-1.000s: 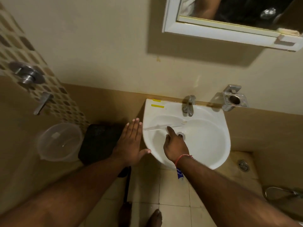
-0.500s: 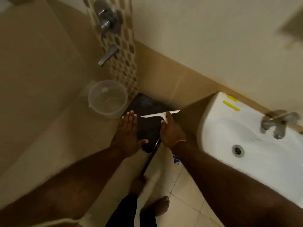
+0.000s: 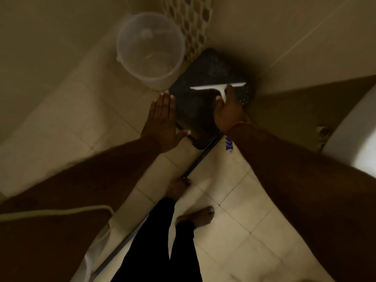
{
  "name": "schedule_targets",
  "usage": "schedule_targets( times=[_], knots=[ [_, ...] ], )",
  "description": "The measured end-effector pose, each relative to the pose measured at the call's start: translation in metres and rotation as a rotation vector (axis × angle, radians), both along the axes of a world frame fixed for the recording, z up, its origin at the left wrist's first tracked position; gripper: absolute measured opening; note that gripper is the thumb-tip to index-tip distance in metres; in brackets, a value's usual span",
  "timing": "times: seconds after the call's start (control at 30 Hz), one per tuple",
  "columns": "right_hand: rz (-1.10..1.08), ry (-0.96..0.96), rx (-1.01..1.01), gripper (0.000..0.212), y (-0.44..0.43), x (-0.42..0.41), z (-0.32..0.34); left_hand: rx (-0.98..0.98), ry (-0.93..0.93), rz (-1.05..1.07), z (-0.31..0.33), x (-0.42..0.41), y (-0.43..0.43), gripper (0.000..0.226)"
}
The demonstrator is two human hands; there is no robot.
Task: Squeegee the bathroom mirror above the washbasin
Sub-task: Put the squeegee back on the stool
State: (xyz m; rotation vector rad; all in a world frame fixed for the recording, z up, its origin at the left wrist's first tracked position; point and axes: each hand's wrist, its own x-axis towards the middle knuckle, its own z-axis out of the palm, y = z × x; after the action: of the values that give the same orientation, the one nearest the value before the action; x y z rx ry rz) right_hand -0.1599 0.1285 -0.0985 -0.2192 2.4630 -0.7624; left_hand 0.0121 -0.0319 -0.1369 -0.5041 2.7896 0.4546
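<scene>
Your right hand grips the white squeegee by its handle, blade crosswise just beyond your fingers, above the dark stool. Your left hand hovers flat and empty, fingers spread, beside it.

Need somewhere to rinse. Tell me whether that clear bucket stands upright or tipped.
Upright: the clear bucket stands on the floor with its round mouth facing up. Whether it holds water, cannot tell.
</scene>
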Motion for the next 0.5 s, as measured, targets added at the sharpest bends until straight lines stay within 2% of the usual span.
schedule_targets(
  times=[0.17, 0.33, 0.5],
  knots=[
    [0.059, 0.094, 0.014, 0.069, -0.013, -0.018, -0.055, 0.046, 0.004, 0.013, -0.032, -0.029, -0.002, 0.129],
    [0.088, 0.170, 0.039, 0.066, -0.024, -0.032, -0.073, 0.048, 0.026, 0.013, -0.050, -0.052, -0.005, 0.130],
    [0.226, 0.135, 0.120, 0.069, -0.026, -0.044, -0.073, 0.018, 0.020, -0.013, -0.060, -0.055, -0.001, 0.130]
  ],
)
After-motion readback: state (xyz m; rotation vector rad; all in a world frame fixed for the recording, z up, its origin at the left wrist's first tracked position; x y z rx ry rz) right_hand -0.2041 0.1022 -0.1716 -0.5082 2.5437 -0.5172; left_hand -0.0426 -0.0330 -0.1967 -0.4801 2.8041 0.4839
